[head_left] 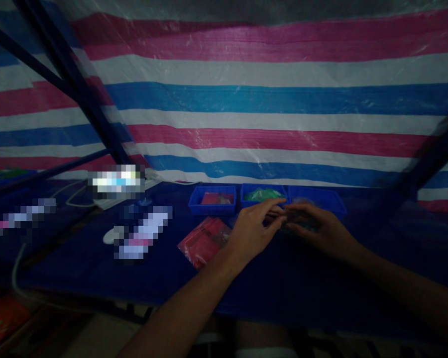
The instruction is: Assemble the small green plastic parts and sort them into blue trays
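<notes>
My left hand (257, 223) reaches over the blue table, its fingers bent and its thumb drawn toward them. Opposite it, my right hand (323, 228) curls inward the same way. The fingertips of both hands come close together in front of the bins; whatever lies between them is too dark to make out. A faint greenish patch shows under my right hand. Beside my left wrist lies a stack of red packets (205, 241) in clear plastic, partly covered by the forearm.
Behind the hands stand three blue bins: the left bin (212, 210) with reddish packets, the middle with green packets (262, 194), the right bin (330, 201) with something clear. A white oval object (113, 235) sits left. A striped sheet (265, 99) hangs behind; blue frame bars (97, 119) slant at left.
</notes>
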Demonstrator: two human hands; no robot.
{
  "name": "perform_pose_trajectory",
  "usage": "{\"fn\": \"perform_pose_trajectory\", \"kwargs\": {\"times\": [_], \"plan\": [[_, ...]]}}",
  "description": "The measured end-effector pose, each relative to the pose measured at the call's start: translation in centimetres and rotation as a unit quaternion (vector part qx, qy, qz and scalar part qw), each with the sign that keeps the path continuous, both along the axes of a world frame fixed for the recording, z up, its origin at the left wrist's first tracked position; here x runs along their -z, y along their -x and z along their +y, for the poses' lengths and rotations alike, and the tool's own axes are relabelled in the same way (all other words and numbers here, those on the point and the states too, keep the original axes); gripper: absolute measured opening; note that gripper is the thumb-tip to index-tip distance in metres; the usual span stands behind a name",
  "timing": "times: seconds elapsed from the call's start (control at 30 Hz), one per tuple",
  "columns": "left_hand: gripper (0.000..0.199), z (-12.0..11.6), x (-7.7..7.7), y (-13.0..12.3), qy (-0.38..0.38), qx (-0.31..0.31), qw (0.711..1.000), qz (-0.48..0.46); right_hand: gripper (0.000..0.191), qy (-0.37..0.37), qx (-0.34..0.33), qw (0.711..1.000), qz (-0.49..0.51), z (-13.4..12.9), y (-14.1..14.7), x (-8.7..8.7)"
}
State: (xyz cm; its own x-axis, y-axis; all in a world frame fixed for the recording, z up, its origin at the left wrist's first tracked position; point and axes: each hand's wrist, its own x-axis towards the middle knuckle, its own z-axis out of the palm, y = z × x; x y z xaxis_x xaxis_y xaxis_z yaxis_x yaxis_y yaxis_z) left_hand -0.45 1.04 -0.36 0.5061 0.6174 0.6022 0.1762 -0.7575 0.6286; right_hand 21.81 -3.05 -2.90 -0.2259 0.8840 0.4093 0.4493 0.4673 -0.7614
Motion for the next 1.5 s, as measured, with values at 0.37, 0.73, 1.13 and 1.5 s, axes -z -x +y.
{"fn": "perform_pose_trajectory", "kwargs": {"times": [0.37, 0.73, 1.13, 1.5], "plan": [[0.032, -0.2, -0.1, 0.0, 0.044, 0.013, 0.998, 0.035, 0.037, 0.126, 0.019, 0.978, 0.165, 0.1, 0.3, 0.1], [0.021, -0.2, -0.2, 0.0, 0.016, -0.066, 0.997, 0.043, 0.041, 0.118, 0.042, 0.978, 0.17, 0.6, 0.2, 0.2], [0.029, 0.2, 0.5, 0.3, -0.019, -0.05, 0.996, 0.069, 0.044, 0.128, 0.073, 0.976, 0.16, 0.7, -0.2, 0.1], [0.025, -0.2, 0.0, 0.5, -0.029, -0.084, 0.989, 0.118, 0.033, 0.107, 0.056, 0.979, 0.167, 0.1, 0.4, -0.4]]}}
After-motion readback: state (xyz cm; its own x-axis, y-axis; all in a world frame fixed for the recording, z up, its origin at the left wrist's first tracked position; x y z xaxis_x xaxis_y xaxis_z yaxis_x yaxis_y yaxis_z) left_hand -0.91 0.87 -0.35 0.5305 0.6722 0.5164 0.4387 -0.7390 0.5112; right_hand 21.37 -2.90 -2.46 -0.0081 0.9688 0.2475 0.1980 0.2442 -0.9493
